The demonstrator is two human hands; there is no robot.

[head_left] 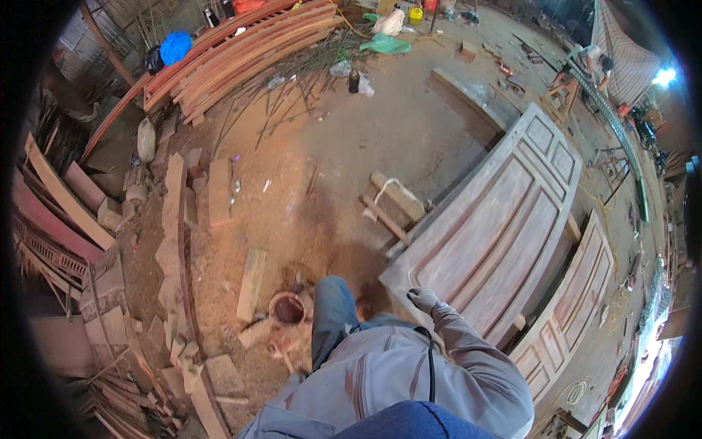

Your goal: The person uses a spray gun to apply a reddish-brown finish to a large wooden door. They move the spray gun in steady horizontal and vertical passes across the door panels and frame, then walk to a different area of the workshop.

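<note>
A carved wooden door (482, 234) with long panels and a dusty, pale reddish surface lies across supports to my right. At its near left corner is my right hand (422, 298), in a light glove, fingers curled; what they hold, if anything, is too small to make out. Low on the left, my left hand (295, 378) is partly hidden by my jacket. It closes around the pale handle of a brush (278, 353) whose head is reddish. Just beyond the brush, a round pot (287, 309) of dark red-brown liquid stands on the ground.
Another panelled door (567, 307) lies farther right. Sawn planks (248, 44) are stacked at the far left. Loose boards (251, 285) and wood scraps lie on my left. A timber block (397, 196) sits beyond the door's edge. A person (591, 62) bends at the far right.
</note>
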